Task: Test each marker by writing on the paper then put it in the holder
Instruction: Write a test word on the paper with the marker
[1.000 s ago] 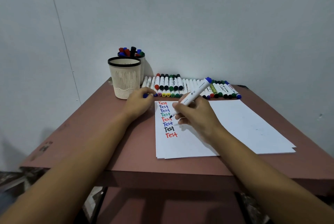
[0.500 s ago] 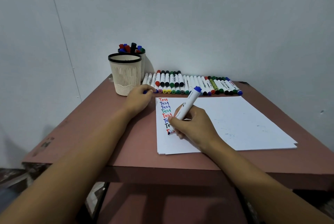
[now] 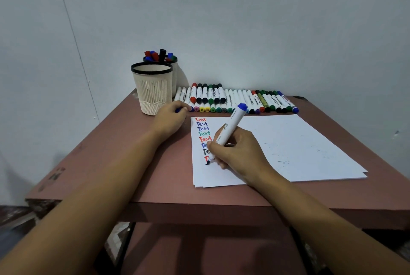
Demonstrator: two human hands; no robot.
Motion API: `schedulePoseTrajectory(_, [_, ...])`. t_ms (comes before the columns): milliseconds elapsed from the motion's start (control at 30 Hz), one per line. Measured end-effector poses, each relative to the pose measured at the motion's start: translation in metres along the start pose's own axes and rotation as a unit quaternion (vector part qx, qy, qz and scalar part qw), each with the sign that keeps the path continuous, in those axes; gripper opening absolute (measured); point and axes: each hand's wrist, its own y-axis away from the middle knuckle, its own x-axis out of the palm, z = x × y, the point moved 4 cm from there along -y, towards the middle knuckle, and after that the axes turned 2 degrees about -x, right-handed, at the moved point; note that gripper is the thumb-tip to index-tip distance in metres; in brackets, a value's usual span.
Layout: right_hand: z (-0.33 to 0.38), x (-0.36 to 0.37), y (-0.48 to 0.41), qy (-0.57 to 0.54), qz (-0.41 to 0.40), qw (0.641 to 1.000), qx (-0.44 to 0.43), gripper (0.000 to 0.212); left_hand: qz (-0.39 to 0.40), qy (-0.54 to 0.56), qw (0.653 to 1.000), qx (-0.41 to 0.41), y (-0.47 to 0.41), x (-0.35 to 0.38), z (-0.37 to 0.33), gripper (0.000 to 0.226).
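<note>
Right hand [image 3: 238,155]: closed round the lower barrel of a white marker with a blue end [image 3: 228,129], in a writing grip.
Marker: tilted, blue end up toward the table's far edge, dark tip touching the sheet.
Paper: a stack of white paper sheets [image 3: 299,146] lies right of the middle of the reddish-brown table [image 3: 111,152], reaching close to its front edge.
Writing: a column of coloured "Test" words [image 3: 202,128] runs down the paper's left edge, with the lower ones partly hidden by the hand.
Left hand [image 3: 170,119]: resting by the paper's far left corner, fingers curled round a small blue cap [image 3: 178,110].
Holder: a cream ribbed cup with a black rim [image 3: 152,90] stands toward the far left corner, just beyond the left hand.
Second holder [image 3: 175,68]: right behind it, with red, blue and black markers [image 3: 159,54] standing inside.
Waiting markers: a row of laid-down markers [image 3: 235,98] lines the far edge.
</note>
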Motion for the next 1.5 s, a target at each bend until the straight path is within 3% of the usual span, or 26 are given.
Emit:
schedulePoseTrajectory(267, [0.0022,0.0032,0.0021,0.01,0.027,1.0,-0.004,0.024,-0.003,-0.008,1.0,0.002,0.0009,-0.0008,-0.0011,0.024])
schedulePoseTrajectory(467, [0.0023,-0.0031,0.0009,0.0,-0.032,0.999,-0.012,0.024,-0.001,-0.012,1.0,0.004,0.0014,-0.0008,-0.0013,0.024])
schedulePoseTrajectory(900, [0.002,0.0011,0.0031,0.021,0.0,1.0,-0.015,0.025,0.0,0.006,1.0,-0.003,0.0004,0.0002,0.0006,0.023])
schedulePoseTrajectory(1133, [0.0047,-0.0027,0.0038,0.036,-0.049,0.998,-0.031,0.031,0.007,0.004,1.0,0.001,-0.0027,0.0006,0.005,0.019])
schedulePoseTrajectory(1500, [0.0082,-0.0018,0.0058,0.057,-0.022,0.997,-0.046,0.034,-0.003,0.005,1.0,-0.002,-0.0008,0.0,0.0022,0.022])
